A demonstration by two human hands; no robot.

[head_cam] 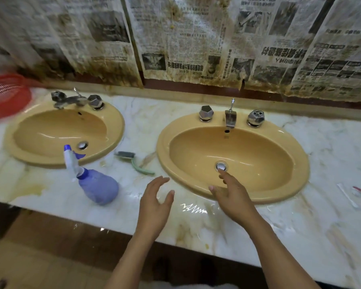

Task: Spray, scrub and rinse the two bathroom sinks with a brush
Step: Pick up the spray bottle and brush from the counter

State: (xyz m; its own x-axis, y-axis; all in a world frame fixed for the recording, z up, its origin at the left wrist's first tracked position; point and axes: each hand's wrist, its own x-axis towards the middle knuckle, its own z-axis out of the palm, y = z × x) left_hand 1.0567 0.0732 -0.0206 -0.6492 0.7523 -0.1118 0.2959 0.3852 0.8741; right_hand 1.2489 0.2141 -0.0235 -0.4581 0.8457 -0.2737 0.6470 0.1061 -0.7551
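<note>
Both hands, left (156, 197) and right (231, 197), are held open and empty at the front of the desk (300, 215).

The right hand's straight fingers are stretched into the right sink (258, 155) towards its drain plug (221, 166), while the left hand is relaxed and grips nothing. The spray bottle (98, 185) is set before the left sink (117, 126), and the brush (133, 161) is laid between the two basins. The plastic bottle is judged light and possibly slick on the wet marble, so it is best taken at the neck under the trigger. The brush looks stiff and light and is best gripped by its green handle.
</note>
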